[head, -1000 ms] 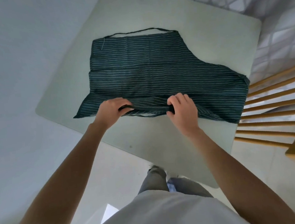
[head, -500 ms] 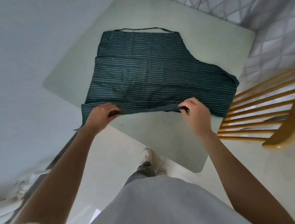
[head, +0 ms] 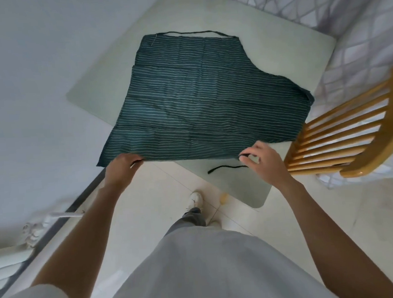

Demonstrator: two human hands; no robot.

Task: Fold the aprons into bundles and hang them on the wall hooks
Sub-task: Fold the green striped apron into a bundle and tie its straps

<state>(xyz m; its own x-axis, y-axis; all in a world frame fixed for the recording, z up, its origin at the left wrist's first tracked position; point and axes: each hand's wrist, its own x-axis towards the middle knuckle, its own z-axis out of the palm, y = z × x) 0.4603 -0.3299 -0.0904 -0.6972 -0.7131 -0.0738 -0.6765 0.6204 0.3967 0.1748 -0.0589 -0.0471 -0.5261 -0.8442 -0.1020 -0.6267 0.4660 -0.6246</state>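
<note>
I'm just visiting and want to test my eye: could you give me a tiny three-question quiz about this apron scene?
1. True or false: the striped apron lies spread flat on the table.
2. What does the right hand pinch? A) a black tie strap B) the chair C) nothing
3. Fill in: the wooden chair stands on the person's ___ side.

Key: 1 true; 2 A, the black tie strap; 3 right.

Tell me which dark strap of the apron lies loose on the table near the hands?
The waist tie by the right hand; the neck strap lies at the apron's far edge.
</note>
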